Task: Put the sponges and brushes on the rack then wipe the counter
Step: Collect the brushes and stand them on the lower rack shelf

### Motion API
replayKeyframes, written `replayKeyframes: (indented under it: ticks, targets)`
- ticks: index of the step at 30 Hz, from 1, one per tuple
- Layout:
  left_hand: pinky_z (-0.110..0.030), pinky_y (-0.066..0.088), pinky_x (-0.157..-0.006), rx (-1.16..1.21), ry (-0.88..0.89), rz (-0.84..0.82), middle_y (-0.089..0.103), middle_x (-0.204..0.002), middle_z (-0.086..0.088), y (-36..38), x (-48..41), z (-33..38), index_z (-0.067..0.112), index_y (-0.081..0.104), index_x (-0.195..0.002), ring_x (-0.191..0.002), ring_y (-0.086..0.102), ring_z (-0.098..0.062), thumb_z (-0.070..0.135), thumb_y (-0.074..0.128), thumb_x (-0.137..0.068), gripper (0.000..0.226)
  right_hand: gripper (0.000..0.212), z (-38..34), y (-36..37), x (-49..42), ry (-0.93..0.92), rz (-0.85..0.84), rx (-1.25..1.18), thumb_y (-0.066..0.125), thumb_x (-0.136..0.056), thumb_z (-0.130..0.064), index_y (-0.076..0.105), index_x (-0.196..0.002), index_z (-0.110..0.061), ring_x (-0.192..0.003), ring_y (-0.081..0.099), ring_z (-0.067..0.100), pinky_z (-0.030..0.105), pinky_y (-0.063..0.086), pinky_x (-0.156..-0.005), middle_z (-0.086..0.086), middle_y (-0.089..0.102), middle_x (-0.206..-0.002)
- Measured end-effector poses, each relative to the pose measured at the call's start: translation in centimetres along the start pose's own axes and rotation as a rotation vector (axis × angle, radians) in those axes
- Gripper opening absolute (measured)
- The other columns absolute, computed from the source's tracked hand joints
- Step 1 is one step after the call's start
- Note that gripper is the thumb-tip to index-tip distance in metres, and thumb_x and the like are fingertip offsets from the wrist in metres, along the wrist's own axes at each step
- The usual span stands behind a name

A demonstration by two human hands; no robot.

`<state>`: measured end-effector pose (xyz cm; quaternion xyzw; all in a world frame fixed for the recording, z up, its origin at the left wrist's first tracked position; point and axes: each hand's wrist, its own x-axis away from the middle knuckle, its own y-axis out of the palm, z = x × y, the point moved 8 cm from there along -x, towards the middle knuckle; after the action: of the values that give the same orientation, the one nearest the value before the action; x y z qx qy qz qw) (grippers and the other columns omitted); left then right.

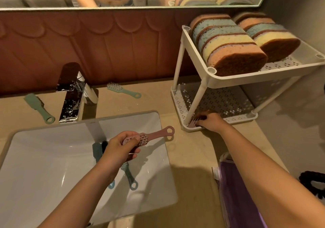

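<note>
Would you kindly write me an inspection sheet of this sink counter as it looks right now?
Surface: beige stone counter, white basin set in it.
Job's things: striped sponges stand on the white two-tier rack; two green brushes lie on the counter beside the chrome tap; more brushes lie in the basin.
Clutter: purple cloth, black object.
Grips: left hand holds a pink plastic brush; right hand places a dark brush on the lower tier.
Cables: nothing seen.
Surroundings: mirror, brown panelled wall.
</note>
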<state>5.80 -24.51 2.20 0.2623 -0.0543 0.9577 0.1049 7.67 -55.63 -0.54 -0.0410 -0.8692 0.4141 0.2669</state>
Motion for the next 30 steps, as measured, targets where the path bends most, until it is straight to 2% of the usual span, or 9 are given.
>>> replayKeyframes:
  ticks: [2, 5, 8, 13, 16, 19, 23, 27, 30]
  targets:
    - [-0.018, 0.052, -0.055, 0.000, 0.001, -0.003, 0.067, -0.084, -0.006, 0.1, 0.0, 0.1, 0.013, 0.065, -0.098, -0.065, 0.060, -0.013, 0.016, 0.057, -0.091, 0.010, 0.021, 0.2, 0.1, 0.0, 0.008, -0.026, -0.027, 0.057, -0.091, -0.020, 0.067, -0.109, -0.022, -0.110, 0.056, 0.024, 0.031, 0.044, -0.092, 0.007, 0.064, -0.117]
    - [-0.017, 0.052, -0.054, 0.008, 0.002, -0.014, 0.067, -0.083, -0.006, 0.4, 0.1, 0.2, 0.013, 0.065, -0.098, -0.064, 0.060, -0.013, 0.016, 0.057, -0.092, 0.011, 0.026, 0.4, 0.2, 0.2, -0.002, -0.041, -0.007, 0.052, -0.094, -0.021, 0.065, -0.117, -0.019, -0.114, 0.054, 0.024, 0.029, 0.040, -0.093, 0.006, 0.062, -0.122]
    - [-0.017, 0.052, -0.054, 0.019, -0.006, -0.027, 0.068, -0.082, -0.006, 0.7, 0.5, 0.2, 0.014, 0.065, -0.098, -0.064, 0.060, -0.013, 0.015, 0.056, -0.092, 0.010, 0.027, 0.5, 0.4, 0.6, -0.017, -0.051, -0.001, 0.051, -0.095, -0.022, 0.064, -0.118, -0.019, -0.113, 0.054, 0.024, 0.034, 0.041, -0.096, 0.005, 0.063, -0.120]
    - [-0.018, 0.051, -0.057, 0.003, 0.002, -0.050, 0.068, -0.083, -0.005, 0.9, 1.6, 0.7, 0.014, 0.065, -0.099, -0.066, 0.061, -0.012, 0.017, 0.055, -0.092, 0.012, 0.033, 0.1, -0.6, 3.2, -0.061, 0.129, -0.004, 0.055, -0.092, -0.027, 0.058, -0.125, -0.022, -0.120, 0.052, 0.026, 0.047, 0.040, -0.104, 0.003, 0.060, -0.126]
    - [-0.022, 0.050, -0.062, -0.092, 0.057, -0.051, 0.069, -0.085, -0.002, 1.0, 2.5, 1.3, 0.017, 0.064, -0.096, -0.070, 0.063, -0.012, 0.019, 0.056, -0.092, 0.010, 0.032, -2.0, -0.8, 6.9, -0.168, 0.211, -0.130, 0.056, -0.091, -0.021, 0.058, -0.123, -0.019, -0.114, 0.053, 0.021, 0.038, 0.044, -0.098, 0.003, 0.058, -0.121]
    - [-0.025, 0.048, -0.065, -0.212, 0.143, -0.055, 0.069, -0.088, -0.003, 1.4, 3.5, 1.9, 0.018, 0.064, -0.095, -0.075, 0.063, -0.014, 0.020, 0.056, -0.092, 0.009, 0.030, -5.1, 0.3, 11.1, -0.312, 0.186, -0.216, 0.056, -0.092, -0.020, 0.059, -0.122, -0.021, -0.114, 0.049, 0.012, 0.028, 0.040, -0.096, -0.004, 0.056, -0.119]
    - [-0.024, 0.048, -0.063, -0.227, 0.177, -0.085, 0.069, -0.086, -0.004, 2.5, 4.6, 2.2, 0.015, 0.065, -0.093, -0.067, 0.065, -0.010, 0.018, 0.056, -0.092, 0.009, 0.033, -8.6, 2.3, 15.3, -0.470, 0.195, -0.127, 0.054, -0.093, -0.027, 0.055, -0.126, -0.026, -0.121, 0.038, 0.005, 0.026, 0.030, -0.105, -0.012, 0.052, -0.123]
    - [-0.022, 0.048, -0.063, -0.234, 0.213, -0.111, 0.070, -0.083, -0.005, 3.8, 5.2, 3.0, 0.012, 0.068, -0.091, -0.065, 0.067, -0.009, 0.019, 0.058, -0.090, 0.012, 0.043, -10.7, 3.6, 17.0, -0.568, 0.221, 0.019, 0.050, -0.090, -0.043, 0.050, -0.131, -0.029, -0.119, 0.036, 0.008, 0.022, 0.022, -0.099, -0.011, 0.051, -0.125]
    - [-0.024, 0.049, -0.066, -0.237, 0.214, -0.154, 0.070, -0.088, -0.008, 5.2, 5.4, 3.5, 0.012, 0.069, -0.090, -0.074, 0.065, -0.012, 0.022, 0.059, -0.090, 0.014, 0.042, -10.4, 3.8, 17.3, -0.575, 0.225, -0.005, 0.053, -0.088, -0.044, 0.050, -0.128, -0.033, -0.114, 0.038, 0.006, 0.009, 0.019, -0.091, -0.014, 0.052, -0.121]
